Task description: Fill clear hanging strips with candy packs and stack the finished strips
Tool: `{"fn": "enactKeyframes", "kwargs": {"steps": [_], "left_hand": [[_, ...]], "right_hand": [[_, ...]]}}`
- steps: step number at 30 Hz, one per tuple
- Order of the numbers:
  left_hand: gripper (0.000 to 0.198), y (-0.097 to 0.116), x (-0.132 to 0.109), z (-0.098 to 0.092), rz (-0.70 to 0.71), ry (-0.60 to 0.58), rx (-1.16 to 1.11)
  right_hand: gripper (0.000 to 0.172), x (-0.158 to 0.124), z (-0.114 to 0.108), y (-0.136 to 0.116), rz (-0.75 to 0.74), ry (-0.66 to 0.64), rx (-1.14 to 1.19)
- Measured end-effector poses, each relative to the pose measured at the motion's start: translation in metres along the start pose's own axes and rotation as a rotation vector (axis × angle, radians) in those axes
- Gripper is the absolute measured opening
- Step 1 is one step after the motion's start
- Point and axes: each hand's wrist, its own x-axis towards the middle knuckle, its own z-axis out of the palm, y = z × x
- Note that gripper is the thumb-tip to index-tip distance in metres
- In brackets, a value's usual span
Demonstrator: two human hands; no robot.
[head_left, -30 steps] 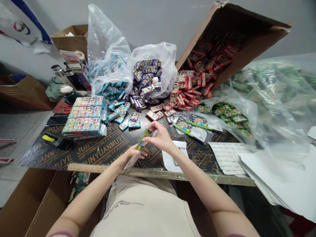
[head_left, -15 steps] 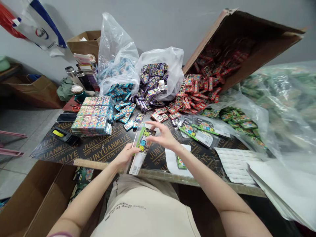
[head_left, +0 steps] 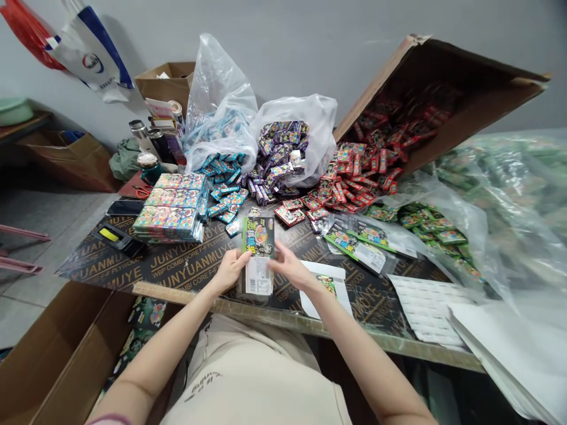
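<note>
A clear plastic pouch (head_left: 258, 260) with a black and green printed card lies flat above the table's front edge. My left hand (head_left: 231, 268) grips its left side, thumb on top. At its right side my right hand (head_left: 287, 264) also holds it, the fingers partly under the edge. Right of my hands, a small green packet (head_left: 326, 284) rests on a white sheet (head_left: 310, 304). More printed pouches (head_left: 354, 248) lie farther right. Blue packets (head_left: 228, 206), purple packets (head_left: 281, 150) and red packets (head_left: 349, 177) are heaped beyond my hands.
A stack of colourful packs (head_left: 170, 206) stands at the left, beside a black device (head_left: 117, 239). Green packets (head_left: 436, 227) spill from a plastic bag on the right. A tilted cardboard box (head_left: 376, 82) leans at the back. White sheets (head_left: 425, 307) lie at the front right.
The pouch has turned from tilted to upright and faces the camera more squarely. My right hand has moved down from its top to its right side. The camera view has shifted slightly.
</note>
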Motion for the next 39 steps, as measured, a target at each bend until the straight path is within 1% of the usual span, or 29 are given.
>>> {"fn": "enactKeyframes", "kwargs": {"steps": [1, 2, 4, 5, 6, 8, 9, 10, 11, 13, 14, 15, 16, 17, 19, 20, 22, 24, 26, 29, 31, 33, 35, 37, 39], "left_hand": [[0.045, -0.003, 0.0, 0.001, 0.004, -0.004, -0.029], [0.041, -0.006, 0.0, 0.001, 0.01, -0.013, -0.048], [0.038, -0.015, -0.004, 0.002, 0.022, -0.042, -0.069], [0.039, -0.019, -0.006, 0.003, 0.026, -0.066, -0.083], [0.041, -0.022, -0.009, 0.004, 0.022, -0.105, -0.103], [0.043, -0.023, -0.016, 0.008, -0.012, -0.224, -0.149], [0.043, -0.02, -0.018, 0.011, -0.03, -0.273, -0.174], [0.045, -0.015, -0.02, 0.016, -0.042, -0.286, -0.209], [0.047, -0.008, -0.021, 0.021, -0.045, -0.25, -0.261], [0.049, 0.01, -0.02, 0.032, -0.053, -0.067, -0.429], [0.05, 0.019, -0.018, 0.038, -0.08, 0.033, -0.527], [0.051, 0.027, -0.017, 0.043, -0.128, 0.109, -0.615], [0.052, 0.033, -0.015, 0.047, -0.19, 0.15, -0.682], [0.051, 0.038, -0.014, 0.05, -0.251, 0.163, -0.726], [0.048, 0.041, -0.013, 0.051, -0.322, 0.15, -0.751], [0.046, 0.04, -0.014, 0.05, -0.325, 0.142, -0.745], [0.041, 0.039, -0.015, 0.045, -0.264, 0.141, -0.689], [0.03, 0.041, -0.017, 0.036, -0.145, 0.155, -0.541], [0.021, 0.048, -0.02, 0.026, -0.005, 0.162, -0.319], [0.013, 0.063, -0.027, 0.015, 0.192, 0.09, 0.014], [0.01, 0.071, -0.031, 0.011, 0.29, 0.03, 0.147], [0.01, 0.075, -0.032, 0.009, 0.309, 0.016, 0.188], [0.011, 0.077, -0.029, 0.006, 0.251, 0.032, 0.17], [0.014, 0.077, -0.024, 0.003, 0.171, 0.016, 0.149], [0.016, 0.079, -0.019, 0.001, 0.118, -0.024, 0.148]], "right_hand": [[0.048, -0.004, -0.002, 0.006, 0.024, -0.048, -0.034], [0.046, -0.009, -0.005, 0.013, 0.038, -0.058, -0.09], [0.039, -0.016, -0.01, 0.024, 0.024, 0.031, -0.208], [0.041, -0.019, -0.012, 0.026, -0.001, 0.09, -0.239], [0.048, -0.02, -0.012, 0.025, -0.03, 0.139, -0.243], [0.061, -0.019, -0.01, 0.014, -0.087, 0.228, -0.19], [0.061, -0.018, -0.007, 0.007, -0.11, 0.282, -0.151], [0.055, -0.017, -0.003, -0.001, -0.129, 0.34, -0.114], [0.047, -0.017, 0.003, -0.008, -0.146, 0.399, -0.083], [0.037, -0.017, 0.018, -0.015, -0.169, 0.492, -0.04], [0.035, -0.018, 0.026, -0.016, -0.184, 0.535, -0.032], [0.034, -0.019, 0.033, -0.014, -0.206, 0.586, -0.027], [0.036, -0.02, 0.04, -0.012, -0.226, 0.639, -0.021], [0.041, -0.021, 0.045, -0.009, -0.237, 0.689, -0.01], [0.051, -0.022, 0.051, -0.006, -0.225, 0.74, 0.023], [0.05, -0.022, 0.051, -0.006, -0.208, 0.735, 0.038], [0.04, -0.021, 0.047, -0.009, -0.176, 0.688, 0.065], [0.027, -0.022, 0.04, -0.015, -0.165, 0.645, 0.097], [0.02, -0.025, 0.031, -0.021, -0.171, 0.611, 0.081], [0.017, -0.032, 0.017, -0.026, -0.236, 0.571, -0.085], [0.014, -0.039, 0.011, -0.027, -0.294, 0.526, -0.204], [0.011, -0.044, 0.007, -0.029, -0.344, 0.472, -0.289], [0.009, -0.047, 0.007, -0.032, -0.354, 0.439, -0.332], [0.009, -0.048, 0.008, -0.037, -0.313, 0.431, -0.325], [0.011, -0.047, 0.01, -0.043, -0.248, 0.416, -0.288]]}}
